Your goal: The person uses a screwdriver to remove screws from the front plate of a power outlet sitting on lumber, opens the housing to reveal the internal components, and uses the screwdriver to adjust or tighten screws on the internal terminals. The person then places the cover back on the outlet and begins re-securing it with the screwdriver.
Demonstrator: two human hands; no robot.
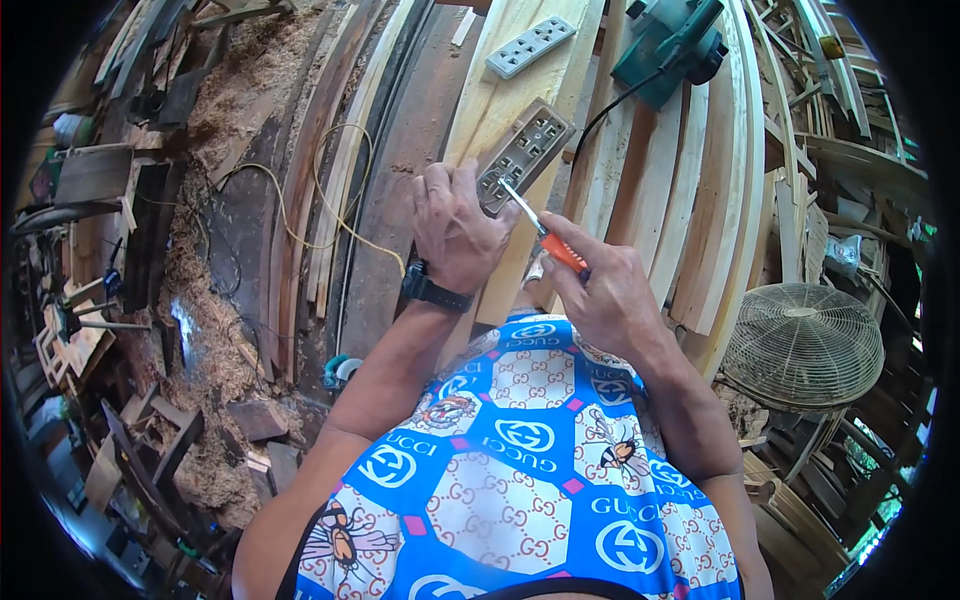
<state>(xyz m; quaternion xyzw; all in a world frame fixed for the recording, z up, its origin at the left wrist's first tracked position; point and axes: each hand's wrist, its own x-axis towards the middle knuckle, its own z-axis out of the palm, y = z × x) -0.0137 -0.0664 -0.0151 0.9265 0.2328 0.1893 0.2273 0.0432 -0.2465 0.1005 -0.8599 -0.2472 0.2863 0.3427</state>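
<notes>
My left hand point(458, 222) is closed around the near end of a brown power strip point(535, 143), which lies at a slant on a pale wooden board. Several socket openings show along its top. In my right hand point(608, 295) is a screwdriver point(566, 252) with an orange handle, gripped between thumb and fingers. Its metal shaft points up and left, and the tip meets the strip close to my left fingers. A thin yellow cord point(372, 243) runs from the left toward my left wrist. My left fingertips are partly hidden.
Beyond the strip lies a grey multi-socket piece point(530, 47). A green power tool point(670, 50) with a black cord rests on planks at the far right. A round fan with a wire guard point(803, 345) stands at right. Wood shavings point(215, 400) and scrap wood cover the left side.
</notes>
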